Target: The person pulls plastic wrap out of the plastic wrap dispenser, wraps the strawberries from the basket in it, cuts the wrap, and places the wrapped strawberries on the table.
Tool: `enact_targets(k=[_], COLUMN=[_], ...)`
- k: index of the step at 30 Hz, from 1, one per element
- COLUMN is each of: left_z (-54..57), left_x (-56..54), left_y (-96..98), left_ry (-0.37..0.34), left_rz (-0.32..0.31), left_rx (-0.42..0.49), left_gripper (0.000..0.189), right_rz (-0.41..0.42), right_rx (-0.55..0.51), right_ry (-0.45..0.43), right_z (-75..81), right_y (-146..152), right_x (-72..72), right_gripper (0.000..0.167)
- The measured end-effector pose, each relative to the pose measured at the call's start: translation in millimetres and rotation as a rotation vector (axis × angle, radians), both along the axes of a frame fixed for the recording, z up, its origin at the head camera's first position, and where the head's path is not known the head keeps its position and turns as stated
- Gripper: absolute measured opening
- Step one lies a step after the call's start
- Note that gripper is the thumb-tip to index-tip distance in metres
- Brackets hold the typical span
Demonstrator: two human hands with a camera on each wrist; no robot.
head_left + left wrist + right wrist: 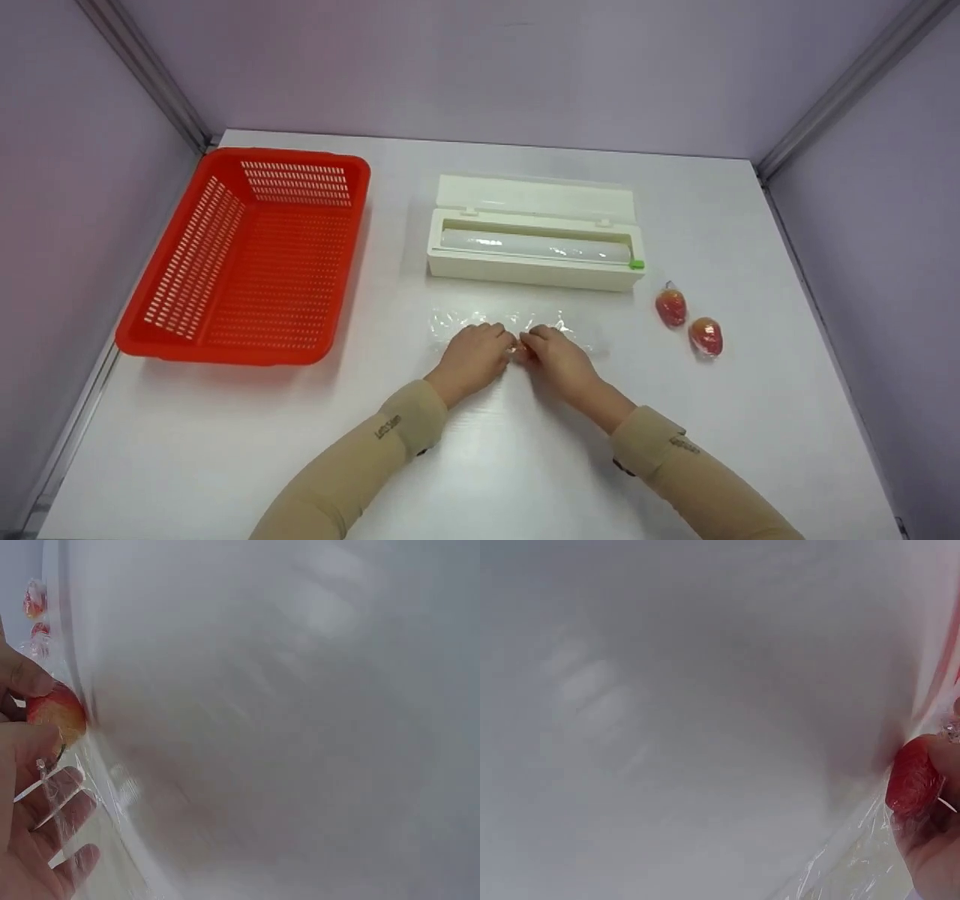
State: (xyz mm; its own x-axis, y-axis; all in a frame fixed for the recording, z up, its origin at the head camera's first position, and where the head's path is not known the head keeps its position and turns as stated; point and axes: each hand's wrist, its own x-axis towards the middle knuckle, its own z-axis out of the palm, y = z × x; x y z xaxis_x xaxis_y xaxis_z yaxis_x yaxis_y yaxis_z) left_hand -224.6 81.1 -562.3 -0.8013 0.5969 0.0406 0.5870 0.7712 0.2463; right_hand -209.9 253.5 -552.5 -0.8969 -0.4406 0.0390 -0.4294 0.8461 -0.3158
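Note:
My left hand [474, 358] and right hand [559, 361] meet at a small red and yellow apple [61, 716] on a sheet of clear plastic wrap [448, 322]. With curled fingers and thumb, the right hand grips the apple, red side showing in the right wrist view. In the left wrist view, the left thumb lies by the stem, film gathered next to it. The other left fingers spread behind the clear film, which they seem to hold. From the head view the apple is mostly hidden by the hands.
Behind the hands stands a white wrap dispenser [536, 271], lid raised, a film roll [525, 244] inside and a green slider [637, 264] at its right end. Two wrapped fruits [670, 307] lie to the right. A red plastic basket [274, 285] stands at left.

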Motion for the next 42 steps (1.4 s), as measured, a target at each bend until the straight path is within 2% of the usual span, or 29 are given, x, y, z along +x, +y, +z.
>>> enact_targets(k=[4,6,8,11,14,20,25,27,30,33,35,38,42], left_z=[-1.9,-2.2,-2.6,-0.9,1.5,0.0,-5.0,-6.6,-6.4,-5.6,-5.2,-6.0,-8.3], left_x=[-8.8,-14.8,-20.7,-28.9,-35.6,-40.8,-35.1,-32.3,-26.5,-20.3,-16.2,-11.2,-6.9], left_y=[-0.8,-1.5,-2.2,-2.1,-0.4,2.5,2.3,2.0,1.1,-0.7,-2.6,-5.6,-9.0], left_ry=[-0.029,-0.04,-0.04,-0.044,-0.032,0.035,0.026,0.022,0.053,0.082,0.085,0.073,0.035], left_rz=[0.049,0.071,0.082,0.096,0.109,0.158,0.228,0.253,0.281,0.3,0.304,0.315,0.322], left_rx=[-0.013,-0.019,-0.033,-0.048,-0.049,-0.032,0.002,0.001,0.007,0.043,0.079,0.121,0.131], left_gripper=[0.019,0.019,0.02,0.022,0.023,0.022,0.028,0.032,0.032,0.029,0.025,0.018,0.013], right_rz=[-0.004,-0.042,-0.08,-0.135,-0.167,-0.19,-0.17,-0.166,-0.143,-0.101,-0.083,-0.103,-0.186], right_rx=[-0.115,-0.169,-0.21,-0.25,-0.287,-0.316,-0.278,-0.244,-0.17,-0.103,-0.091,-0.08,-0.054], right_ry=[-0.186,-0.308,-0.392,-0.46,-0.464,-0.391,-0.334,-0.282,-0.117,0.08,0.152,0.175,0.138], right_z=[3.1,4.4,4.0,4.8,5.3,0.9,-5.4,-5.0,0.1,3.3,3.0,-0.3,-5.7], right_y=[2.8,4.7,7.5,10.8,13.1,14.9,13.1,11.7,7.7,0.8,-4.8,-12.6,-18.7], right_x=[-14.1,-23.9,-33.1,-44.5,-53.1,-62.5,-67.4,-67.7,-60.1,-45.0,-32.9,-19.1,-16.1], right_gripper=[0.04,0.04,0.037,0.034,0.033,0.026,0.023,0.022,0.021,0.02,0.021,0.025,0.03])
